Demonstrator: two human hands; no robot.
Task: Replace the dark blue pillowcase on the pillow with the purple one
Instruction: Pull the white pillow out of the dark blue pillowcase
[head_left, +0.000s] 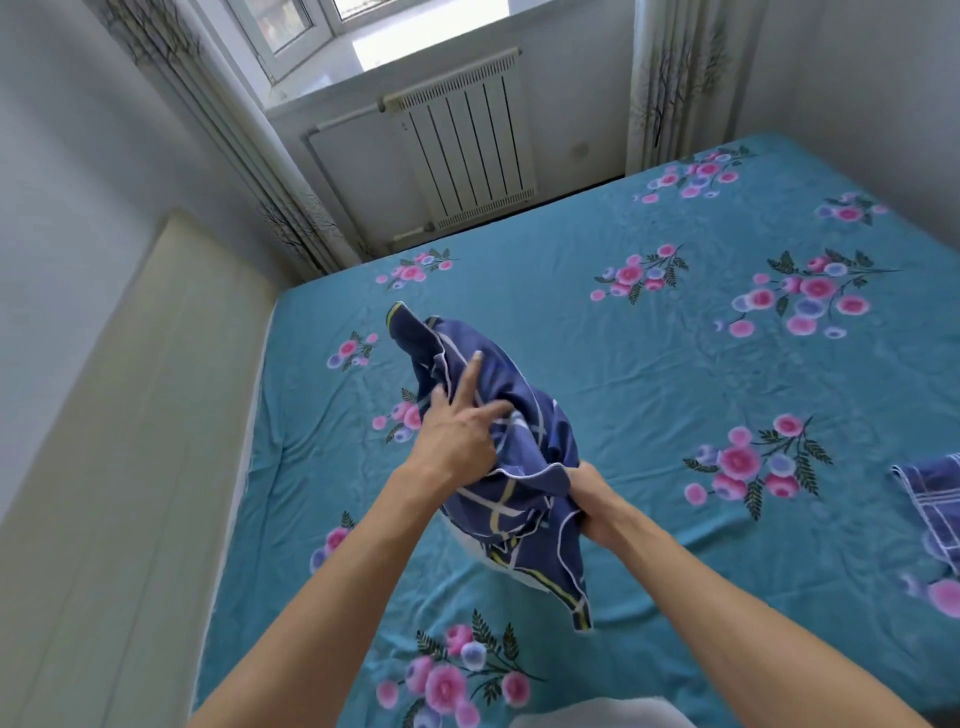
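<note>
No readable writing. Above my teal floral bedsheet (649, 364) I hold the dark blue pillowcase (498, 415), bunched over a white pillow (470, 548). My left hand (457, 431) pinches it, forefinger extended; my right hand (592, 499) grips its open edge. Another patterned cloth (930, 499) lies far right of it.

My right hand (589, 501) fingers buried in dark blue pillowcase (498, 415); pillow (470, 545) mostly hidden; second blue cloth (935, 499) cut off at 3 o'clock.
</note>
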